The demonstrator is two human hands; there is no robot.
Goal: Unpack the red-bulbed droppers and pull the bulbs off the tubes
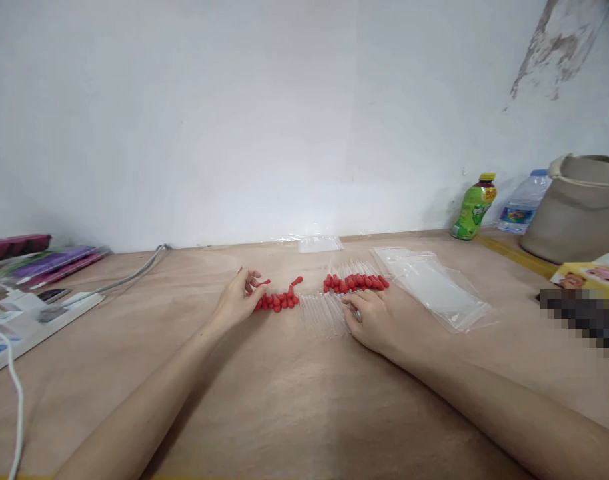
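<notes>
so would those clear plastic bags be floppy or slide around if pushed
Probably floppy: the clear plastic bags look thin and lie flat on the wooden table. Likely light and slippery, since the film looks glossy, so a push may slide or crumple them.

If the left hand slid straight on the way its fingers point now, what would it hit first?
The left hand points right along the table, so it would first meet the loose red caps at its fingertips, then probably the clear tubes; depth is hard to judge.
</notes>
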